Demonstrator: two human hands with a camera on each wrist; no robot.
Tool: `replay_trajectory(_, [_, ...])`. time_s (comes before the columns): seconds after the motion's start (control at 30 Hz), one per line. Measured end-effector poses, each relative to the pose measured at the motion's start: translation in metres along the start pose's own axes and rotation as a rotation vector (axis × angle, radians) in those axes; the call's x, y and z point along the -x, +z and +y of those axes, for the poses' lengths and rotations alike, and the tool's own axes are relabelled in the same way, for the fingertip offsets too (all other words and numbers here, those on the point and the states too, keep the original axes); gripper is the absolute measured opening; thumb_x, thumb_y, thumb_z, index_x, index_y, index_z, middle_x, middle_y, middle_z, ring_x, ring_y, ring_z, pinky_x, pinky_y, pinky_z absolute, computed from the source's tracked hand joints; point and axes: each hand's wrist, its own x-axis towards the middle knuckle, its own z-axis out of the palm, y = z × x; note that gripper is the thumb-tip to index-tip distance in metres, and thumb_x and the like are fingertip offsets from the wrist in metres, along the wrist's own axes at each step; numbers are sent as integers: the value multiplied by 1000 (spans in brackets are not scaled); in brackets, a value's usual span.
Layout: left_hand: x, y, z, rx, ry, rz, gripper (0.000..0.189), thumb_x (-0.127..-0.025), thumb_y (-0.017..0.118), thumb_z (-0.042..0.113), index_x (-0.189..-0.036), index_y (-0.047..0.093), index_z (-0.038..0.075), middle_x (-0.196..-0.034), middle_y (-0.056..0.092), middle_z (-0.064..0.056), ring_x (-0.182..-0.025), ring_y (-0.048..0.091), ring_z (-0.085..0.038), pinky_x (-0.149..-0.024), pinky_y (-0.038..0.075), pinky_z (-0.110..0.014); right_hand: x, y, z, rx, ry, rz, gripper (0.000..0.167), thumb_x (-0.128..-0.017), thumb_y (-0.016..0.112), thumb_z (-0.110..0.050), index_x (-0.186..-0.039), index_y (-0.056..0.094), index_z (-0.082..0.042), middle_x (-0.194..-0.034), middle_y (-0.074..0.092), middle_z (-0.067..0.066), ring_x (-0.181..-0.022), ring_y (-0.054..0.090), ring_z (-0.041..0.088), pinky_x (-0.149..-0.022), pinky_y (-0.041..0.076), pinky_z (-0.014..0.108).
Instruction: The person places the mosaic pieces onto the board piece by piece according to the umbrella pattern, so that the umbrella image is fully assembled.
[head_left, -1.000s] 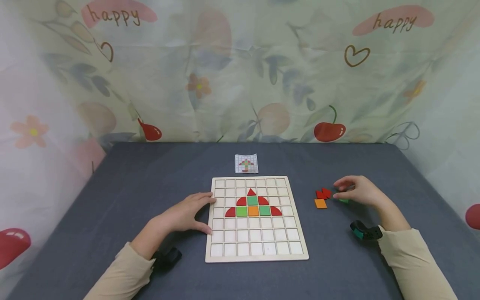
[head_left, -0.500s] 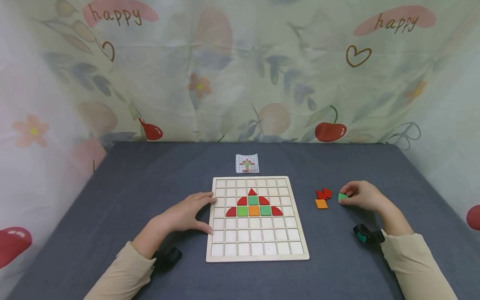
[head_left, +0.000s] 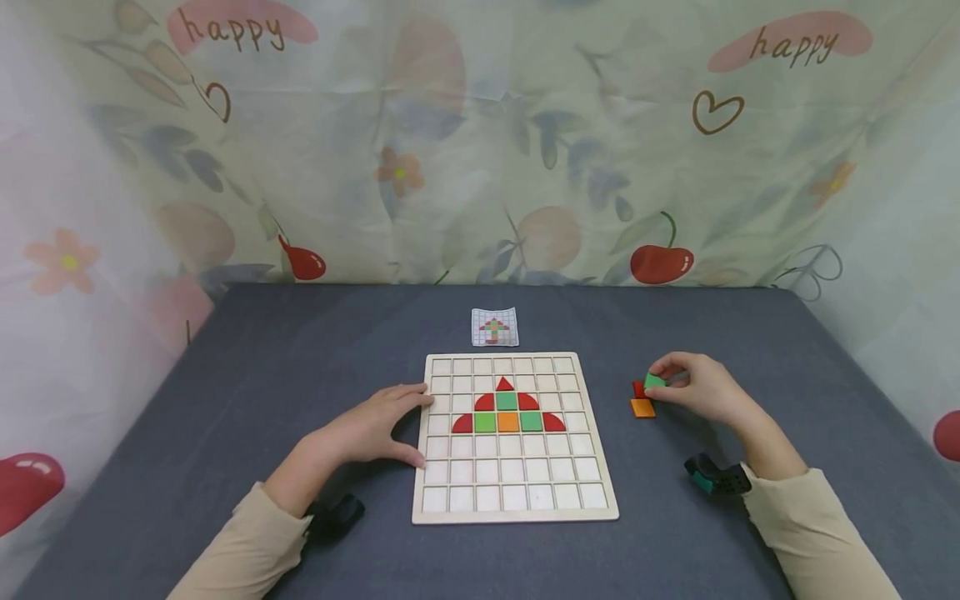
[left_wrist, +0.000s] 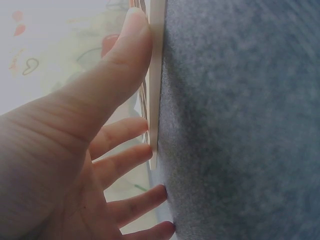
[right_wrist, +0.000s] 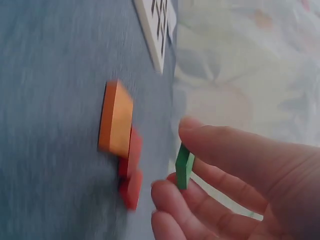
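Between thumb and fingers my right hand [head_left: 701, 387] pinches a green square tile [right_wrist: 184, 166], lifted off the cloth near the loose pieces. An orange square tile [head_left: 642, 408] and red tiles [right_wrist: 131, 170] lie just left of that hand; the green tile and fingers partly cover the red ones in the head view. My left hand [head_left: 372, 427] rests with spread fingers at the left edge of a wooden grid board [head_left: 517, 516], its thumb and fingertips touching the rim. On the board, red, green and orange [head_left: 507, 422] tiles form a stepped, pointed shape.
A small printed card [head_left: 494, 327] with a coloured grid pattern lies behind the board. Dark grey cloth [head_left: 337, 333] covers the table. A patterned curtain [head_left: 480, 150] hangs along the back and sides.
My right hand has picked up the green tile from the cloth and carried it left, over the red tiles. My left hand has stayed at the board's edge.
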Motion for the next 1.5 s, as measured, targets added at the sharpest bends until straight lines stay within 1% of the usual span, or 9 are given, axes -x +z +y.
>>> replay_trajectory(0.17, [0, 0, 0, 3, 4, 2, 88, -69, 77, 49, -140, 42, 11, -151, 31, -12, -139, 28, -34, -110, 30, -52, -2, 8, -14, -3, -35, 33, 34, -84, 70, -26, -106, 64, -1, -99, 66, 16, -82, 63, 21, -67, 50, 30])
replay_trajectory(0.3, [0, 0, 0, 3, 8, 2, 88, -69, 77, 49, -140, 42, 10, -151, 32, -12, -139, 28, -34, -110, 30, -52, -2, 14, -23, -14, -48, 52, 37, -85, 69, -27, -110, 64, 0, -102, 67, 17, -83, 63, 20, -67, 50, 28])
replay_trajectory(0.4, [0, 0, -1, 3, 9, 0, 88, -69, 77, 49, -140, 42, 10, -151, 31, -12, -139, 28, -34, -110, 29, -52, -1, 17, -29, -32, -59, 55, 37, -85, 68, -26, -111, 64, 0, -103, 67, 18, -85, 63, 21, -65, 49, 27])
replay_trajectory(0.67, [-1, 1, -2, -2, 9, 0, 88, -69, 77, 50, -140, 42, 11, -151, 32, -12, -139, 28, -33, -110, 30, -51, 0, 27, -43, -50, -107, 56, 33, -85, 68, -22, -110, 64, -1, -103, 66, 16, -85, 63, 21, -63, 50, 26])
replay_trajectory(0.77, [0, 1, -2, -1, 8, -1, 89, -69, 77, 50, -140, 42, 12, -151, 31, -11, -139, 28, -33, -110, 30, -51, 0, 32, -48, -43, -135, 55, 31, -85, 68, -20, -109, 65, -1, -104, 64, 16, -85, 63, 21, -63, 50, 25])
replay_trajectory(0.9, [0, 1, -1, 0, 9, 0, 88, -69, 77, 50, -140, 42, 11, -151, 31, -12, -139, 28, -33, -110, 30, -51, -1, 39, -56, -23, -183, 57, 28, -84, 69, -16, -107, 65, 0, -100, 63, 15, -81, 62, 18, -64, 50, 23])
replay_trajectory(1.13, [0, 0, -1, 4, 6, -2, 89, -69, 77, 50, -140, 42, 11, -151, 31, -12, -139, 29, -33, -110, 30, -51, -3, 49, -70, -48, -253, 27, 27, -82, 70, -12, -105, 65, 1, -96, 62, 13, -77, 61, 14, -65, 50, 20])
replay_trajectory(1.27, [0, 1, -2, 4, 9, -2, 88, -69, 77, 50, -140, 41, 11, -151, 31, -12, -139, 28, -33, -110, 30, -51, -3, 55, -76, -55, -256, 11, 28, -81, 71, -11, -105, 65, 0, -97, 63, 13, -76, 60, 13, -65, 50, 18])
replay_trajectory(1.5, [-1, 1, -2, 4, 15, -1, 88, -69, 77, 49, -140, 41, 11, -151, 31, -12, -139, 29, -33, -110, 30, -52, -3, 63, -84, -73, -250, -35, 27, -81, 70, -10, -106, 63, -2, -101, 62, 11, -79, 60, 12, -69, 51, 20])
